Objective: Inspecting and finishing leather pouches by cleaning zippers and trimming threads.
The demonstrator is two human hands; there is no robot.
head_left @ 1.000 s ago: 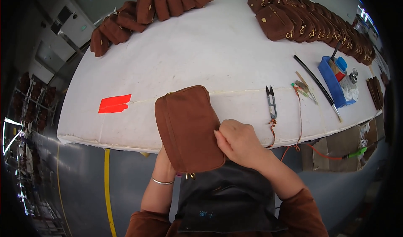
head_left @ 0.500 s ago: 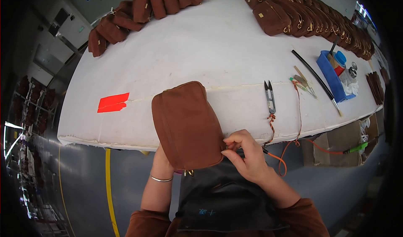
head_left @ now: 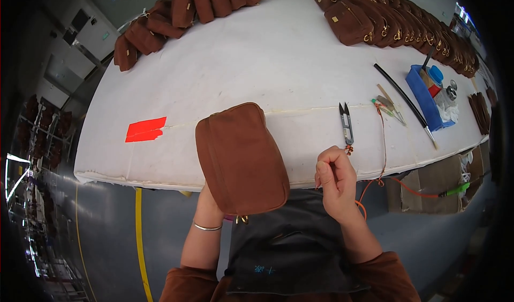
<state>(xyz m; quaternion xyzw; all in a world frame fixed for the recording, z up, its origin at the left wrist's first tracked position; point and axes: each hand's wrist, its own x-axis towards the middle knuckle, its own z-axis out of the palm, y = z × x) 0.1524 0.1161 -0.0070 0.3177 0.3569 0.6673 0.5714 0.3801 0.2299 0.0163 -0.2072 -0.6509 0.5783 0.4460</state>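
My right hand (head_left: 337, 181) has just come off the lower right corner of the brown pouch (head_left: 243, 160) and swung out to the right, so that corner is now free and, as I judge it, my left hand (head_left: 212, 201) alone bears the weight. My right fingers are curled in, thumb against the index finger; whether something thin, like a thread, is caught between them I cannot tell. My left fingers are hidden behind the pouch, so I cannot tell how they grip. The pouch has barely shifted: it stays tilted in front of me, across the near edge of the white desk (head_left: 241, 66), well left of my right hand. Its cloth looks matte and finely woven, a plump rounded rectangle with soft corners and a straight seam running down its left part, and shiny gold-coloured metal hardware (head_left: 243, 219) hanging at its lower end. Just beyond my right hand lie slim grey metal snips (head_left: 347, 125) with dark pointed blades, a twisted cord at their handle end. My apron (head_left: 289, 248) below is smooth, black and slightly glossy.
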